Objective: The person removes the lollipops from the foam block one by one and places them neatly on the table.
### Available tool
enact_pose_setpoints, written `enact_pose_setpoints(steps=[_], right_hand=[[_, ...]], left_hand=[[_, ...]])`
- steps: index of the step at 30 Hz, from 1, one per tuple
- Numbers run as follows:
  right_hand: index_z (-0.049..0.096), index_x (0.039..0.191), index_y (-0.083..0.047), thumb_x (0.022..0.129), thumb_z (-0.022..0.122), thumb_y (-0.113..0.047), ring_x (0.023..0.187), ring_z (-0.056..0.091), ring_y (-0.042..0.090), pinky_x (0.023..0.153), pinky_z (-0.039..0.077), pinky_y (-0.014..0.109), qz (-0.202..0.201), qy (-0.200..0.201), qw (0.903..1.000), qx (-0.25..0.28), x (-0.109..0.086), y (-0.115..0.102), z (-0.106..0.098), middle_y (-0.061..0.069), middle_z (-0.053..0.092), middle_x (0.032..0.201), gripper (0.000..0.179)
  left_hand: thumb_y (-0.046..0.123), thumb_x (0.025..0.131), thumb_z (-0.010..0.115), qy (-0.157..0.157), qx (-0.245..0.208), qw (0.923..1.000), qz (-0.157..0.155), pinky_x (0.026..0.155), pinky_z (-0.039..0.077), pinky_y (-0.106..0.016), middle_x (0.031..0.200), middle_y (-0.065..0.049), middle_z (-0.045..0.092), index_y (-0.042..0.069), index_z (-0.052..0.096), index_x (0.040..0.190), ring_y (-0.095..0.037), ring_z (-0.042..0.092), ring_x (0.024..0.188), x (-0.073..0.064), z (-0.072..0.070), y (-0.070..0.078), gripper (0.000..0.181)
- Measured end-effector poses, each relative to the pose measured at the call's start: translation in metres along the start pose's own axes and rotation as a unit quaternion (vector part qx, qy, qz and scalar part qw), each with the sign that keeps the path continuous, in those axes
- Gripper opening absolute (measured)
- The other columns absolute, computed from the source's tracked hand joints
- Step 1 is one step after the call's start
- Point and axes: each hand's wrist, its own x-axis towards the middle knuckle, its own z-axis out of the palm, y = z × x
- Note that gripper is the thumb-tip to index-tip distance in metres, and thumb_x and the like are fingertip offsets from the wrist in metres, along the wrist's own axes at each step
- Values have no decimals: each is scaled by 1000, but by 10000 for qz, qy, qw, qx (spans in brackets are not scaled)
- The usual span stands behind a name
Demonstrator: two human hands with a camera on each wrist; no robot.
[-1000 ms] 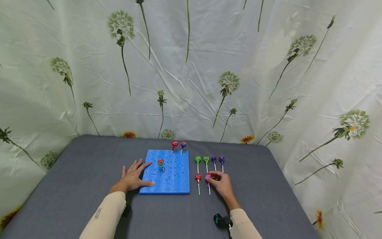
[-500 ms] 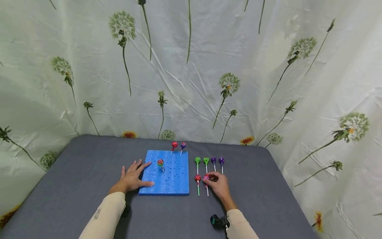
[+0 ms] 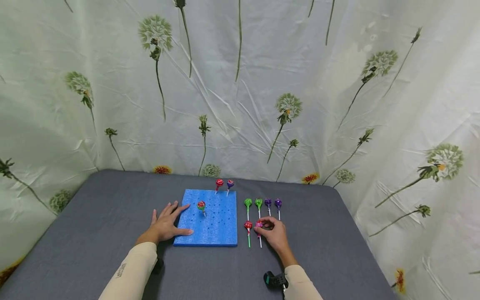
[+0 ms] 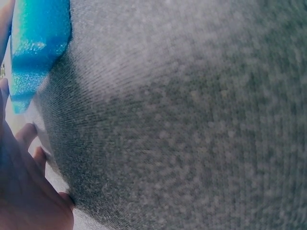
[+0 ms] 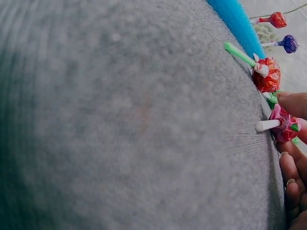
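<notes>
My left hand lies with fingers spread on the left edge of a blue foam board dotted with small holes. Three lollipops stand in the board: a red-and-green one left of the middle, a red one and a purple-blue one at the back. Right of the board, my right hand pinches the head of a pink lollipop, its white stick pointing toward me. Close to its left lies a red lollipop with a green stick.
Behind my right hand lie two green lollipops and two purple lollipops in a row. The grey table ends at a pale curtain printed with dandelions.
My right hand has shifted the pink lollipop slightly left, nearer the red one, and its stick stays pointed toward me. My left hand stays in place on the board.
</notes>
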Motion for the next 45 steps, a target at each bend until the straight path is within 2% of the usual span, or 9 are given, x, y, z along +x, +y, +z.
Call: enact_pose_setpoints(steps=[6, 11, 16, 21, 27, 35, 40, 45], right_hand=[[70, 100, -1, 74, 84, -12, 79, 57, 20, 69, 46, 25, 18, 26, 9998, 213, -2, 0, 0, 9, 68, 91, 31], [70, 101, 0, 76, 83, -12, 75, 58, 16, 66, 45, 22, 181, 214, 9983, 513, -1, -1, -3, 12, 68, 93, 31], [70, 98, 0, 78, 80, -11, 71, 56, 11, 63, 46, 21, 357, 520, 9972, 394, 6, -10, -6, 9, 67, 88, 24], [71, 93, -2, 79, 79, -9, 70, 57, 11, 61, 46, 22, 143, 645, 9978, 73, 13, -24, -2, 5, 66, 80, 18], [71, 93, -1, 81, 77, -10, 66, 55, 12, 56, 47, 23, -231, 330, 9991, 100, 19, -45, 9, 3, 62, 76, 16], [69, 101, -1, 82, 76, -11, 85, 61, 23, 70, 49, 28, -597, -369, 9972, 275, 29, -69, 36, 10, 66, 90, 22], [69, 103, 0, 82, 76, -11, 88, 61, 25, 72, 49, 28, -695, -684, 9940, 489, 30, -82, 57, 12, 67, 93, 25], [68, 106, 1, 83, 76, -14, 88, 60, 24, 71, 48, 25, -587, -942, 9913, 700, 27, -93, 79, 14, 67, 94, 29]], left_hand=[[67, 70, 72, 13, -14, 10000, 25, 106, -9, -70, 154, -30, 18, 16, 34, 150, -50, 7, 142, -1, 0, 0, 102], [66, 69, 73, 26, -35, 10000, 8, 106, -8, -70, 154, -30, 18, 16, 34, 150, -50, 7, 142, -1, 0, 1, 102], [67, 69, 73, 9, -33, 10000, -9, 107, -9, -70, 154, -29, 18, 17, 34, 150, -50, 7, 142, 0, 0, 1, 103], [67, 69, 73, -26, -8, 10000, -37, 107, -9, -70, 155, -28, 17, 18, 33, 150, -49, 7, 143, 2, 1, 0, 103], [67, 68, 74, -5, -7, 10000, -42, 107, -9, -70, 155, -28, 18, 18, 34, 150, -48, 7, 143, 4, 0, 2, 103], [67, 68, 74, -16, -13, 9999, -109, 107, -8, -69, 155, -28, 18, 18, 34, 150, -48, 7, 143, 4, -1, 2, 103], [66, 68, 74, 5, -23, 9999, -132, 107, -9, -69, 155, -28, 18, 19, 34, 150, -48, 6, 143, 1, 0, 1, 103], [67, 68, 74, 27, -10, 9999, -149, 107, -9, -69, 155, -28, 19, 19, 35, 150, -49, 7, 143, 0, 2, 1, 103]])
